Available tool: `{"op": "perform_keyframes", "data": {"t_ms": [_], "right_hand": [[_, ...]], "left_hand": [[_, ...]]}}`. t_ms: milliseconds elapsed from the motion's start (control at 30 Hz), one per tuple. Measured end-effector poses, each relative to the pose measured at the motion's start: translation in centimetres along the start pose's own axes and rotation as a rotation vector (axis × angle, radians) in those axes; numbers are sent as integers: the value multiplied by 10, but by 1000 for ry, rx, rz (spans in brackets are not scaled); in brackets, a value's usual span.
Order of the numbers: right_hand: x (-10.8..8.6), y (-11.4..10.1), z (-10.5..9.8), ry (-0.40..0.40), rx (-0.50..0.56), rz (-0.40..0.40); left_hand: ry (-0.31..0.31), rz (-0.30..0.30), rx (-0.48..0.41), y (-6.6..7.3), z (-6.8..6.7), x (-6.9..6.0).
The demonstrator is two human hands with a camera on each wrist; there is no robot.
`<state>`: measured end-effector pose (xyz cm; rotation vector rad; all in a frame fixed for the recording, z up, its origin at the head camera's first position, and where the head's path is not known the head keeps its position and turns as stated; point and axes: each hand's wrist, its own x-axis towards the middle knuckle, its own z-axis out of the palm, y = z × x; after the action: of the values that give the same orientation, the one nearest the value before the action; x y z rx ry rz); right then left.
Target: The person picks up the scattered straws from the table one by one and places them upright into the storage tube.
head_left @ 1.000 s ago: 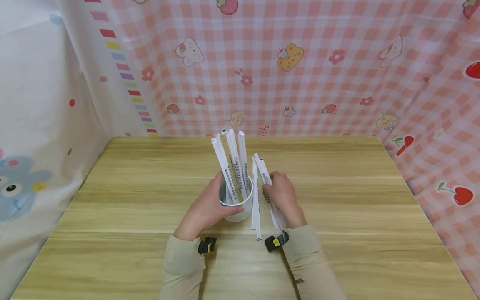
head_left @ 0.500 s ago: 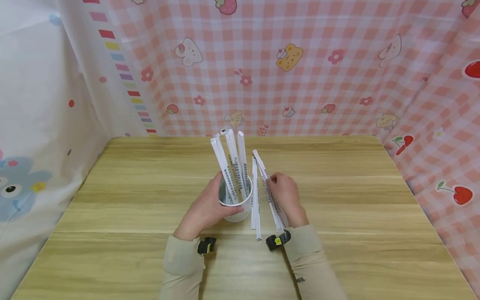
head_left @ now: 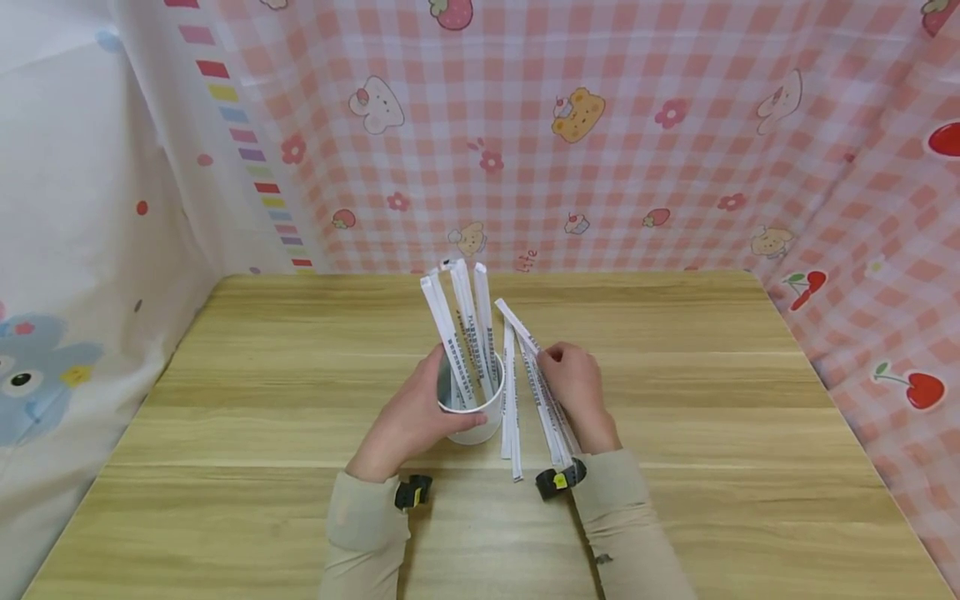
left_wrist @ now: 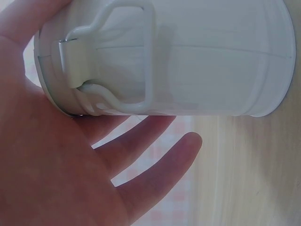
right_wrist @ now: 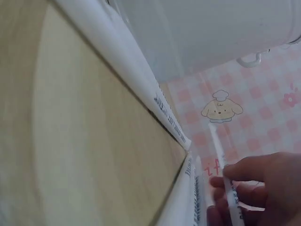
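My left hand (head_left: pixel 405 421) grips a white metal pail (head_left: pixel 486 428) near its rim, thumb on the near side. In the left wrist view the pail (left_wrist: pixel 207 75) shows a small wire handle (left_wrist: pixel 149 56). Several paper-wrapped straws (head_left: pixel 467 333) lean inside, their ends sticking out above the rim. To the right of the pail, my right hand (head_left: pixel 576 390) pinches one wrapped straw (head_left: pixel 513 317) between thumb and fingers; in the right wrist view that straw (right_wrist: pixel 217 146) stands off from the others. Several more wrapped straws (head_left: pixel 511 408) lie on the table, beside and below this hand.
The wooden table (head_left: pixel 262 417) extends on both sides of the hands. A pink checked cloth (head_left: pixel 637 183) hangs behind its back edge and along the right. A white printed cloth (head_left: pixel 82 250) covers the left side.
My right hand has lifted a straw from the loose ones, and its far end has swung left toward the pail. My left hand and the pail have stayed in place.
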<state>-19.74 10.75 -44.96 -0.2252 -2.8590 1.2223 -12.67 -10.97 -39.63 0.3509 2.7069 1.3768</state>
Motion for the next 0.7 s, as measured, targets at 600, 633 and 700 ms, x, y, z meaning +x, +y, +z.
{"op": "perform_keyframes", "data": {"t_ms": [600,633,700], "right_hand": [[-14,-38,-39,265,200,-254],[-17,-41,-43,272,221,-272],[-23,-49,-52,296,253,-316]], "left_hand": [[-9,4,-24,3,-1,-1],[-8,1,-23,3,-1,-1],[-8,-8,-19,3,-1,-1]]}}
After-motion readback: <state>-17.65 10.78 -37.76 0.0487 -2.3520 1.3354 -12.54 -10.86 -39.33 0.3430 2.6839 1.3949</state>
